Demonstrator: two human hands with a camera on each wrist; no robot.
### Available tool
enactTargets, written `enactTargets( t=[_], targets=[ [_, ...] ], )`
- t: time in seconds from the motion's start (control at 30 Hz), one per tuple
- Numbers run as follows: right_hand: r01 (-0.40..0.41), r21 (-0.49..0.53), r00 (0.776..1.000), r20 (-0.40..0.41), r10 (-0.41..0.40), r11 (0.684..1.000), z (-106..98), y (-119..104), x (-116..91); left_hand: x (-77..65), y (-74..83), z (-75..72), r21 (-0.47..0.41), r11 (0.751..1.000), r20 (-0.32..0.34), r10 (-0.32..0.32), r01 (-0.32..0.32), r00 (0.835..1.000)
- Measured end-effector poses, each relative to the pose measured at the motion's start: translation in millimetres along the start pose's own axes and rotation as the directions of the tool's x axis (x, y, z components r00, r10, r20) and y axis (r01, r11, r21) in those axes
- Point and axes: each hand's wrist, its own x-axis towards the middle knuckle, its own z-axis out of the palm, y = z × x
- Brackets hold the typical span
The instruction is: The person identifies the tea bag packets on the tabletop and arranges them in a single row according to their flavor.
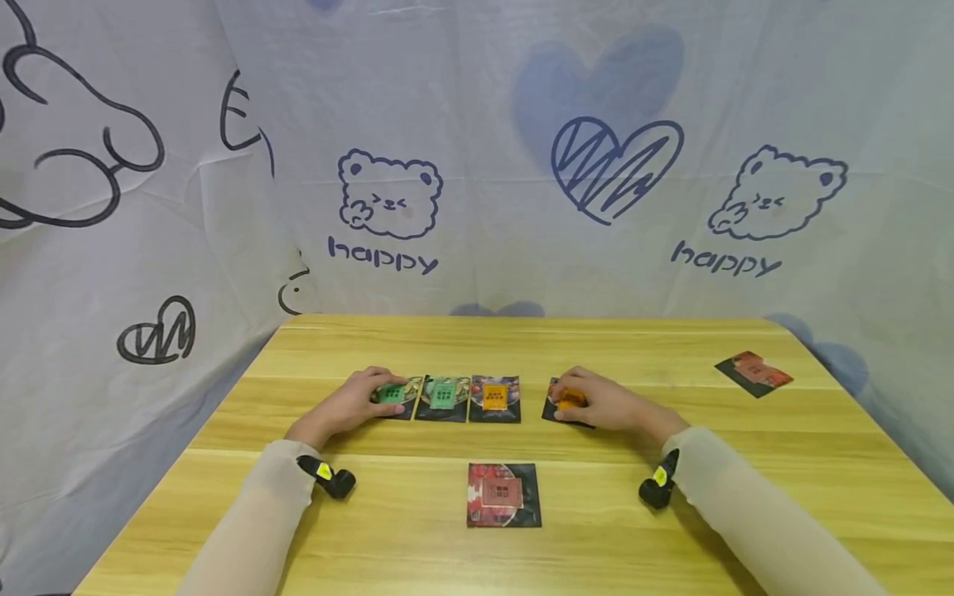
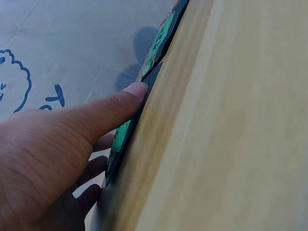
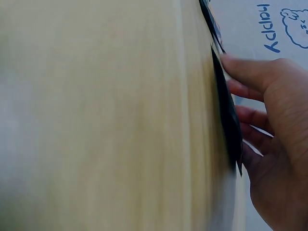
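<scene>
My left hand rests on a sachet with a green label, at the left end of a row, its thumb and fingers lying on it. In the left wrist view the thumb touches this dark-edged sachet near its corner. My right hand holds a sachet with an orange label, slightly turned, to the right of the row. The right wrist view shows the dark underside of this sachet, tilted against the table, with the fingers over its other face.
Between the hands lie another green-label sachet and an orange-label sachet, side by side. A red-label sachet lies nearer on the wooden table; another red one lies askew far right. Printed cloth hangs behind.
</scene>
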Motion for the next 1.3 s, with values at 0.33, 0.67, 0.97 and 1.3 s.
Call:
enactTargets(
  t=[0.33, 0.67, 0.97, 1.3],
  targets=[
    [0.018, -0.006, 0.999, 0.028, -0.018, 1.000, 4, -1, 12, -0.2, -1.8, 1.4, -0.016, 1.000, -0.001, 0.001, -0.001, 1.000],
    [0.044, 0.005, 0.996, 0.082, -0.044, 0.999, 4, -7, 21, -0.2, -0.7, 0.8, 0.004, 1.000, -0.007, 0.009, -0.009, 1.000],
    [0.061, 0.005, 0.992, 0.109, -0.061, 0.998, 5, -14, 28, 0.0, -2.1, 1.8, 0.014, 1.000, -0.015, 0.016, -0.015, 1.000],
    [0.057, -0.010, 0.990, 0.132, -0.055, 0.998, 5, -15, 34, 0.3, -2.4, 1.8, 0.016, 1.000, -0.014, 0.010, -0.010, 1.000]
  ],
)
